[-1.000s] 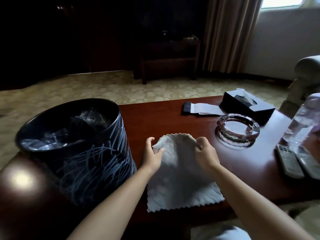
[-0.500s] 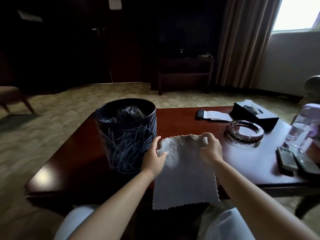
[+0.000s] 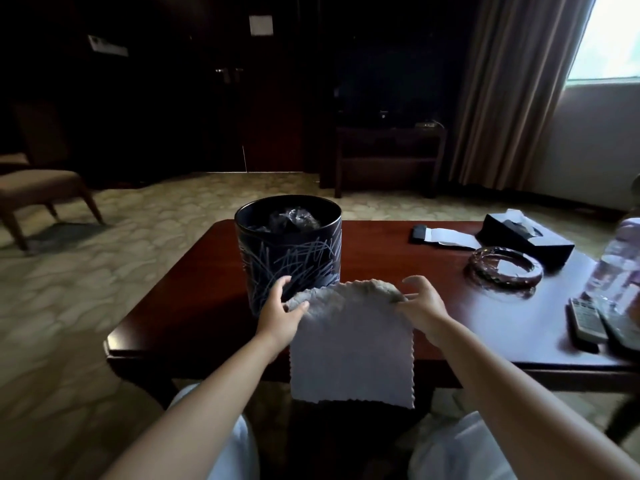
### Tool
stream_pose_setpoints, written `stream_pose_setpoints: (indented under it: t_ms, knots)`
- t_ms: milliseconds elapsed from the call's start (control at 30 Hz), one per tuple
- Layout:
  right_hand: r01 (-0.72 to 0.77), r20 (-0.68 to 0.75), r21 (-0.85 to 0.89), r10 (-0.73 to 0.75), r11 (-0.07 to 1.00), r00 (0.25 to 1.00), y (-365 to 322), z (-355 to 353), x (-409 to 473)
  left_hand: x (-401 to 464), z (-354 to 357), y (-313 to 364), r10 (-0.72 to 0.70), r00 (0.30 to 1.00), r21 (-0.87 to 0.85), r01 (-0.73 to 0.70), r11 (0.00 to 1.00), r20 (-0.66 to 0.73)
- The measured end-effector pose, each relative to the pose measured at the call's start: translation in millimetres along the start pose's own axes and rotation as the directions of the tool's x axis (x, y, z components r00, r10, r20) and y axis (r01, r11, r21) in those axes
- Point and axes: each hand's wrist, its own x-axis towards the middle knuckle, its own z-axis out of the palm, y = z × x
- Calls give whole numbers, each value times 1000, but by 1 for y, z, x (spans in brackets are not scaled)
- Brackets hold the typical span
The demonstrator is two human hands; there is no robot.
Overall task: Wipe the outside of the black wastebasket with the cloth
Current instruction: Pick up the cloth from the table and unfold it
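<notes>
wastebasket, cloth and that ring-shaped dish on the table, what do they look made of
Wastebasket: rigid black shell, glossy rim, pale scribble lines; plastic or metal, unclear. Cloth: soft pale fabric, zigzag-cut edges, draping from both hands; likely microfibre. Dish: thick clear glass, judging by its glints.

The dark red polished wooden desk (image 3: 207,292) has open surface to the left of the black cylindrical wastebasket with pale scribbled lines (image 3: 289,258), and a broad bare stretch between that wastebasket and the round clear glass ashtray (image 3: 504,268). The wastebasket stands just beyond the hands, blocking the way straight ahead on the left. The right end is crowded: ashtray, black tissue box (image 3: 526,239), clear plastic bottle (image 3: 614,268) and two grey remote controls (image 3: 588,320) stand close together.
</notes>
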Motion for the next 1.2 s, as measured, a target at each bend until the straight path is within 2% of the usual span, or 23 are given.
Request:
stream_pose_setpoints:
  t_ms: [100,233,367,467,600,767,867,1000,1100,1200]
  knots:
    - [-62,88,115,52,991,995,-1,-2,0,2,-10,0,9,997,102,-18,995,81]
    - [-130,147,236,97,963,984,-4,-8,3,5,-15,-2,-2,997,129,-8,992,82]
    - [-83,156,188,54,979,986,-2,-12,7,7,-20,-3,-31,993,134,15,991,116]
    - [-87,242,147,49,985,969,1,-17,9,8,-22,-1,-78,983,152,53,987,164]
    - [-79,322,-16,80,997,943,6,-18,16,12,-28,0,-168,946,196,116,974,278]
    - [-1,268,-88,24,996,963,3,-10,18,12,-29,0,-229,877,347,77,935,422]
    - [58,235,-170,-16,984,972,1,-6,18,15,-28,-1,-212,891,359,59,932,402]
    - [78,200,-181,-41,980,979,5,-6,22,18,-31,-7,-170,938,376,47,925,303]
    - [66,200,-198,-26,978,979,7,-4,23,16,-32,-9,-111,962,301,32,953,248]
    - [89,182,-201,-52,975,982,10,0,24,14,-34,-10,-96,963,229,37,973,252]
